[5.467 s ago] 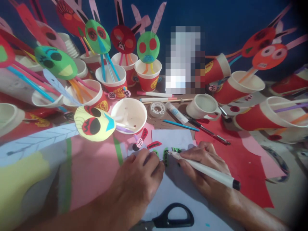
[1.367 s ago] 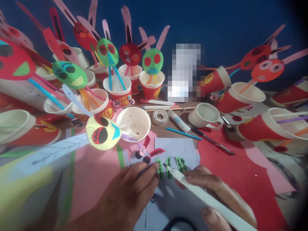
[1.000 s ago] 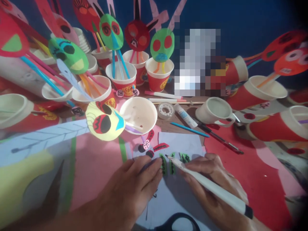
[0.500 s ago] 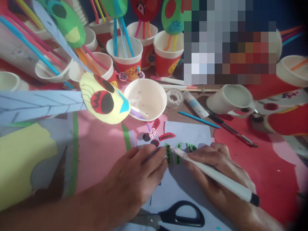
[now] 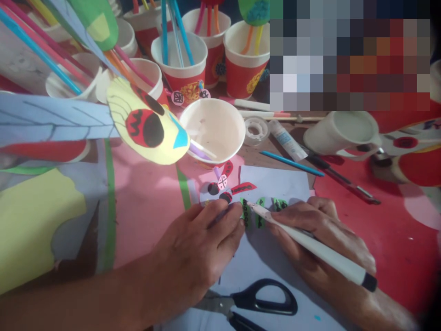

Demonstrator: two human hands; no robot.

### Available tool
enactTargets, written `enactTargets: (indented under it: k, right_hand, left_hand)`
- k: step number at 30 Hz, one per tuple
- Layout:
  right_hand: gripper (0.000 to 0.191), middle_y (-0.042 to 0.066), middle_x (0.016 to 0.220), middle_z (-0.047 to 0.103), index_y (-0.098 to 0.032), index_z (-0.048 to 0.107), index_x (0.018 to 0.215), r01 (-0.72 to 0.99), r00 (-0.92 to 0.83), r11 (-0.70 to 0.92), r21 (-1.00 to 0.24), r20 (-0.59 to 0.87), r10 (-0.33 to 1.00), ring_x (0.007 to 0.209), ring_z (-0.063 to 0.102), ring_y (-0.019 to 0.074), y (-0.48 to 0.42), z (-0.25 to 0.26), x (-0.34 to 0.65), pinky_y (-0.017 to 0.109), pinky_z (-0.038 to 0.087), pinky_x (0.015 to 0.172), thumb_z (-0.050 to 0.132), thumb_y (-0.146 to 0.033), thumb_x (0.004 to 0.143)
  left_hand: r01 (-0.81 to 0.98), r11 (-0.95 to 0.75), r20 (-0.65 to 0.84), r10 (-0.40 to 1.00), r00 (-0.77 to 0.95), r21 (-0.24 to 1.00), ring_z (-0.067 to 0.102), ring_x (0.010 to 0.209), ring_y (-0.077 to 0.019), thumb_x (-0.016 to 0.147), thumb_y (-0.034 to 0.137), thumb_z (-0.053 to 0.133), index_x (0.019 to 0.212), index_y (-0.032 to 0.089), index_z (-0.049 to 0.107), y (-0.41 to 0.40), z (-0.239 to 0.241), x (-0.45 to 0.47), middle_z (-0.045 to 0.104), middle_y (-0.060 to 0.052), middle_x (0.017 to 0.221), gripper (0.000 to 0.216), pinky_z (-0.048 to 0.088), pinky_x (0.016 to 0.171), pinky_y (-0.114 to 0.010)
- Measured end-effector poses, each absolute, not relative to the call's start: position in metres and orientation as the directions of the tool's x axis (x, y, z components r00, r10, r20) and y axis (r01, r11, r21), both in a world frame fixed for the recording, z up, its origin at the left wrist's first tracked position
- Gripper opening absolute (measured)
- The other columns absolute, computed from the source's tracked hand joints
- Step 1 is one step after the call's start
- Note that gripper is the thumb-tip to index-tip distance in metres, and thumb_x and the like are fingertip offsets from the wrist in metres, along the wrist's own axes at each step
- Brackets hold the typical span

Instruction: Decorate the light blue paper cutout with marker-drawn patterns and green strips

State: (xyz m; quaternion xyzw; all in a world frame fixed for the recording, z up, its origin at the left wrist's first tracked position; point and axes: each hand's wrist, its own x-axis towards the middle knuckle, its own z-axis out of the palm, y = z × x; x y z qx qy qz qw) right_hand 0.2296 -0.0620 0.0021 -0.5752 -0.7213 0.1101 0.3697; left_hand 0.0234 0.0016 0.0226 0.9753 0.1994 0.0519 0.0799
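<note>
In my right hand [image 5: 320, 239] is a white marker [image 5: 320, 252] with a black end. Its tip touches or nearly touches a green paper strip [image 5: 245, 217] patterned with black marks. My left hand [image 5: 206, 243] lies on the white paper [image 5: 255, 266], fingers stretched forward, fingertips at the strip's left edge; its thumb is hidden. Another green strip [image 5: 260, 214] and a third green piece [image 5: 280, 203] lie to the right, the third partly behind my right fingers. Just beyond my left hand are red paper pieces with black marks [image 5: 244, 188] and a small pink disc [image 5: 223, 182].
Black-handled scissors [image 5: 263, 299] lie nearest me. A white-lined paper cup [image 5: 213, 128], clear tape roll [image 5: 256, 130], glue tube [image 5: 287, 141], blue straw [image 5: 292, 163], pen [image 5: 347, 180] and white mug [image 5: 344, 131] stand or lie beyond. A yellow paper bird face [image 5: 148, 124] juts in from the left.
The view has shifted slightly, so the cups and table things sit a little higher and further right. Both hands and the marker keep nearly the same place on the paper.
</note>
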Motion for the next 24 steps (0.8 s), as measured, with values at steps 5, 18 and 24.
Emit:
enactTargets:
  k: [5,18,24]
  right_hand:
    - [0.012,-0.001,0.069,0.069,-0.02,0.059,0.087,0.746,-0.071,0.32,-0.584,0.408,0.91,0.058,0.06,0.0141,-0.062,0.004,0.229,0.034,0.041,0.065,0.065,-0.011,0.081]
    - [0.011,-0.004,0.058,0.06,-0.018,0.057,0.083,0.72,-0.132,0.395,-0.57,0.447,0.885,0.051,0.055,0.0122,-0.062,0.007,0.23,0.034,0.039,0.066,0.059,-0.008,0.08]
    - [0.011,-0.002,0.058,0.06,-0.018,0.057,0.083,0.71,-0.184,0.422,-0.564,0.43,0.884,0.052,0.051,0.0131,-0.066,0.011,0.233,0.033,0.039,0.061,0.055,-0.008,0.08]
  left_hand:
    - [0.394,-0.898,0.075,0.415,0.907,0.197,0.048,0.111,-0.0249,0.091,0.006,0.037,0.113,0.011,0.062,-0.001,0.022,0.023,0.057,-0.009,0.126,0.033,0.044,0.088,-0.035]
    - [0.394,-0.893,0.047,0.413,0.91,0.216,0.049,0.106,-0.0233,0.095,0.008,0.032,0.113,0.011,0.062,0.0,0.029,0.024,0.058,-0.008,0.125,0.035,0.045,0.088,-0.034]
    - [0.352,-0.916,0.152,0.382,0.912,0.192,0.05,0.101,-0.0223,0.093,0.008,0.035,0.11,0.011,0.062,0.001,0.021,0.023,0.06,-0.008,0.12,0.032,0.046,0.084,-0.032]
